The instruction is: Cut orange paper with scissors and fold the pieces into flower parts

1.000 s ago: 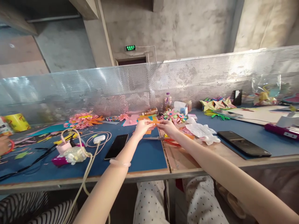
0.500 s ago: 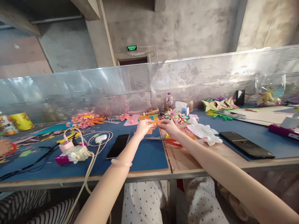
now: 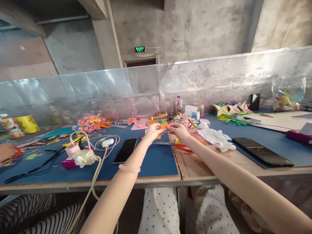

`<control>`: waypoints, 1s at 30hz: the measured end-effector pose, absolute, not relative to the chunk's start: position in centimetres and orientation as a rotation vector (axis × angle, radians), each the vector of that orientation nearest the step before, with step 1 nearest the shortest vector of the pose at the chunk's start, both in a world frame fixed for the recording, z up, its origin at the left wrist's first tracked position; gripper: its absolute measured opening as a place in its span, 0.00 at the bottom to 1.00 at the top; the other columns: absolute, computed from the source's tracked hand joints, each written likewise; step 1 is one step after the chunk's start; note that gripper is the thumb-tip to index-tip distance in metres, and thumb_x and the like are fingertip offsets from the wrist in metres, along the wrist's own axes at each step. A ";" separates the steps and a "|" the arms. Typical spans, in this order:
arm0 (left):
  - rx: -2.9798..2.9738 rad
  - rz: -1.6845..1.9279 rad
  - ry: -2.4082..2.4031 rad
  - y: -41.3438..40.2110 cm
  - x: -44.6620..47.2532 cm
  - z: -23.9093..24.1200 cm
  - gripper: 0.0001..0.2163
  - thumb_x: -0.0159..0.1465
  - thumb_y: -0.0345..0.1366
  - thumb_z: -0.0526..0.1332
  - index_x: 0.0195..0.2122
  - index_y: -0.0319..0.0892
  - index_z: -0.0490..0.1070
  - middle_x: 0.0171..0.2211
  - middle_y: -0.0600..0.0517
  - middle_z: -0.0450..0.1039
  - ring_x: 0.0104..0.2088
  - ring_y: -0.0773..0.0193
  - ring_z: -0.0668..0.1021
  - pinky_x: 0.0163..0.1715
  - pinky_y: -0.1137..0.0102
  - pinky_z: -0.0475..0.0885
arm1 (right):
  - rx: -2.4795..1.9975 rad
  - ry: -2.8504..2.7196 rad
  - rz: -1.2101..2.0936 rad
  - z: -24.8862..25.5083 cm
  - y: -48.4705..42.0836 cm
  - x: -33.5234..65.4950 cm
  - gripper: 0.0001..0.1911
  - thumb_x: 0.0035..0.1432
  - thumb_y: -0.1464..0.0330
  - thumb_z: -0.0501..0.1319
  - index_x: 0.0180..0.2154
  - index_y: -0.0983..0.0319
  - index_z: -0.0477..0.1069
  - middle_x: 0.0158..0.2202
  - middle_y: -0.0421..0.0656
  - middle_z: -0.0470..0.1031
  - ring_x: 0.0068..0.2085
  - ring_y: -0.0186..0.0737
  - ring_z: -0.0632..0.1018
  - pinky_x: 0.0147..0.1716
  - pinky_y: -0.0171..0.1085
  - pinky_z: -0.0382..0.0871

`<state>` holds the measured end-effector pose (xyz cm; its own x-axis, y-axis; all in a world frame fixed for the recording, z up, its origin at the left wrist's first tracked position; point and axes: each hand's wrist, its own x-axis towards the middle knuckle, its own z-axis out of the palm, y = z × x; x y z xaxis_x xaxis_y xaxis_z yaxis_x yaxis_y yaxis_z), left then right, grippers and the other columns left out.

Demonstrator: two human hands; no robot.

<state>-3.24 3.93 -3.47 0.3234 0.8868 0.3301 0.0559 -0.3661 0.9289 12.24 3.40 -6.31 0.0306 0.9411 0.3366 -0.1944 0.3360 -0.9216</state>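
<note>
Between my two hands is a small piece of orange paper [image 3: 164, 126], pinched from both sides above the table. My left hand [image 3: 154, 131] grips its left end, and my right hand [image 3: 178, 130] has its right end. Just below and in front of them lie scissors with red handles [image 3: 183, 148], their blades pointing left. Behind the hands are sheets of coloured paper [image 3: 140, 125] and a pink and green paper flower [image 3: 184, 120]. Fine folds in the orange paper are too small to make out.
A black phone [image 3: 125, 150] lies left of my hands, a larger phone [image 3: 262, 152] to the right. White crumpled tissue [image 3: 216, 136] sits beside my right forearm. Cables run from a power adapter [image 3: 84, 158] over the table edge. Another person's hand [image 3: 7, 152] is at far left.
The view has shifted slightly, so everything sits a little further right. The orange paper shows a broader face between my fingers. At far left, the other person's hand has moved a little.
</note>
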 end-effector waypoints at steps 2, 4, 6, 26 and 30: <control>1.693 1.169 0.857 4.0 -3.3 -3.4 0.13 0.49 0.30 0.66 0.36 0.34 0.71 0.33 0.44 0.76 0.31 0.62 0.78 0.37 0.62 0.73 | -0.838 -1.251 1.021 -6.2 3.2 12.2 0.16 0.40 0.61 0.67 0.30 0.64 0.73 0.31 0.44 0.74 0.30 0.34 0.73 0.30 0.34 0.68; 1.694 1.167 0.850 4.1 -3.4 -3.4 0.13 0.49 0.30 0.66 0.36 0.34 0.71 0.33 0.44 0.76 0.32 0.62 0.78 0.38 0.63 0.73 | -0.854 -1.307 1.008 -6.0 2.9 12.2 0.16 0.41 0.60 0.66 0.30 0.64 0.72 0.31 0.44 0.74 0.31 0.34 0.73 0.30 0.34 0.68; 1.691 1.167 0.852 4.3 -3.4 -3.5 0.13 0.49 0.31 0.66 0.36 0.35 0.72 0.34 0.44 0.76 0.33 0.61 0.78 0.38 0.63 0.72 | -0.872 -1.360 1.002 -5.9 2.7 12.1 0.17 0.41 0.59 0.66 0.30 0.64 0.72 0.31 0.44 0.74 0.31 0.34 0.73 0.30 0.33 0.68; 1.624 1.138 0.849 4.2 -3.5 -3.6 0.12 0.47 0.32 0.67 0.34 0.35 0.72 0.32 0.46 0.76 0.32 0.61 0.78 0.39 0.63 0.72 | -0.836 -1.239 1.184 -6.1 2.6 12.2 0.16 0.36 0.62 0.70 0.26 0.65 0.72 0.29 0.43 0.74 0.31 0.33 0.73 0.29 0.31 0.67; 1.623 1.101 0.854 3.9 -3.4 -3.4 0.11 0.50 0.33 0.66 0.35 0.35 0.72 0.36 0.44 0.76 0.35 0.61 0.78 0.38 0.64 0.73 | -0.849 -1.221 1.162 -6.1 2.8 12.2 0.14 0.38 0.62 0.69 0.25 0.65 0.71 0.30 0.45 0.75 0.31 0.34 0.74 0.28 0.31 0.68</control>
